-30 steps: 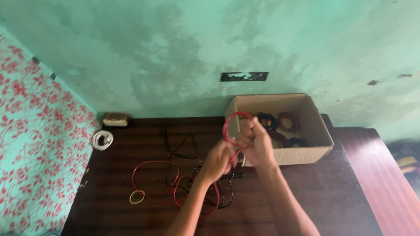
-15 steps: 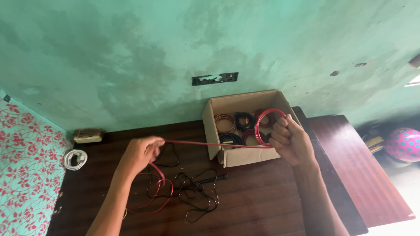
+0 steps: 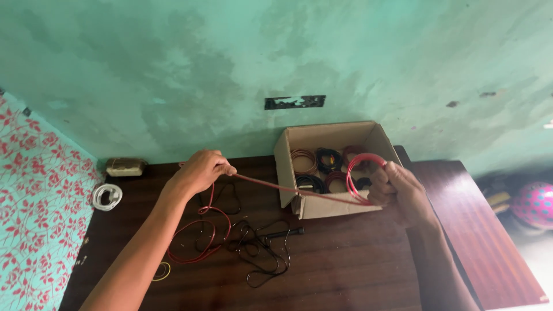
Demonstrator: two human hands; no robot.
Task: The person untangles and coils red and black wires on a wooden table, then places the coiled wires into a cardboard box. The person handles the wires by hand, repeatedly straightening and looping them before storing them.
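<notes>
My right hand (image 3: pixel 397 187) holds a coiled loop of red cable (image 3: pixel 362 178) just in front of an open cardboard box (image 3: pixel 288 173). A straight run of the same red cable stretches left from the coil to my left hand (image 3: pixel 201 170), which pinches it above the dark wooden table (image 3: pixel 357 265). The loose rest of the red cable (image 3: pixel 199 239) lies in loops on the table below my left hand. Inside the box sit several coiled cables, brown, black and red.
A tangled black cable (image 3: pixel 262 250) with a plug lies on the table. A white coiled cable (image 3: pixel 106 196) and a small beige box (image 3: pixel 125 167) sit at the far left by the wall. A yellow band (image 3: pixel 162 270) lies near the front. A pink spotted ball (image 3: pixel 533 204) rests at the right.
My hands have drawn apart: the left moved left, pulling the red cable taut, and then rose a little. The right went right with the coil and then dropped slightly before the box.
</notes>
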